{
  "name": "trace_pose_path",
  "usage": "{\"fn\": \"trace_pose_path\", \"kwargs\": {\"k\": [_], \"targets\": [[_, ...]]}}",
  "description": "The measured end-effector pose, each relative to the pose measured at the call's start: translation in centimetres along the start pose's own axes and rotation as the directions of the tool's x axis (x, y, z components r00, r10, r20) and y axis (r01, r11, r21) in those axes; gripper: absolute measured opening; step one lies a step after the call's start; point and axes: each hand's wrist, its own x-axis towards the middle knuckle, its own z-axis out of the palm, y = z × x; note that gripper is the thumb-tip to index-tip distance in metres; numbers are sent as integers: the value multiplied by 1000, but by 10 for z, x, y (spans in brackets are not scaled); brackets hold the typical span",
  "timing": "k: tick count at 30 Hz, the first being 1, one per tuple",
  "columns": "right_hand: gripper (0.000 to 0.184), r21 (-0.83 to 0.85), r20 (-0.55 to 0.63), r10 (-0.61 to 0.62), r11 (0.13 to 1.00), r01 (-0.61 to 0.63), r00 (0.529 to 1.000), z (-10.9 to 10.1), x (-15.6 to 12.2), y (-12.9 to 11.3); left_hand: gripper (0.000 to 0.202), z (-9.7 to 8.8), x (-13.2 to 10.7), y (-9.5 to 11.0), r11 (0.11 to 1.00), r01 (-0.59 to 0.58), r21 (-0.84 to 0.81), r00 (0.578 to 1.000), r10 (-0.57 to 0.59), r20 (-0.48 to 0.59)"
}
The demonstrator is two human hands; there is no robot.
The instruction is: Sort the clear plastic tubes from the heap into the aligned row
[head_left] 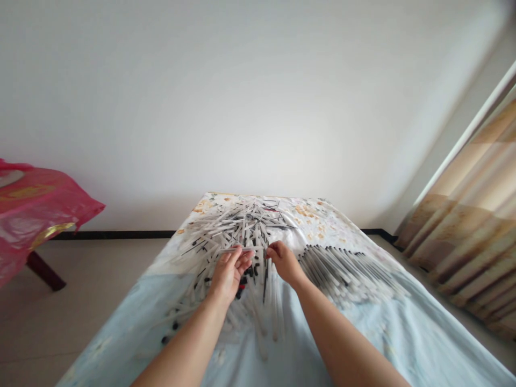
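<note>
The left hand (228,271), palm half up, holds a slim translucent white tube (245,249), perhaps a pen barrel, crosswise between thumb and fingers. Just beside it, the right hand (284,262) has its fingers curled into a pinch near the tube's right end; whether anything is between them I cannot tell. A thin dark rod (265,279) lies just below those fingertips.

The hold on the tube looks light, so a slip of the thumb could drop it into the tangled heap of tubes and dark rods (242,220) under and beyond both hands, where it would be hard to pick out. A neat row of dark-ended tubes (346,274) lies close by the right wrist; a careless swing of that forearm could set them rolling.

Small black pieces (250,270) lie between the hands. Everything rests on a cloth-covered desk (427,333) facing a bare wall (258,97).
</note>
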Motion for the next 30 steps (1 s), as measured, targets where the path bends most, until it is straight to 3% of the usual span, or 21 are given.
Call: {"fn": "trace_pose_path", "kwargs": {"k": [3, 7, 17, 24, 30], "targets": [[28, 350, 26, 53, 935, -59, 998, -9, -9, 8, 20, 2, -1, 0, 1000, 7, 4, 1000, -7, 0], [35, 549, 53, 78, 831, -94, 996, -16, -14, 16, 20, 8, -4, -1, 1000, 27, 9, 1000, -27, -1], [34, 603, 42, 123, 788, -123, 992, -20, -15, 18, 20, 13, -8, -11, 996, 70, 61, 998, -70, 4], [36, 555, 37, 69, 828, -78, 997, -18, -17, 23, 21, 13, -9, -13, 995, 80, 67, 997, -81, 17], [34, 609, 26, 57, 791, -61, 998, -18, -20, 17, 20, 14, -10, -13, 995, 81, 54, 997, -82, 9]]}}
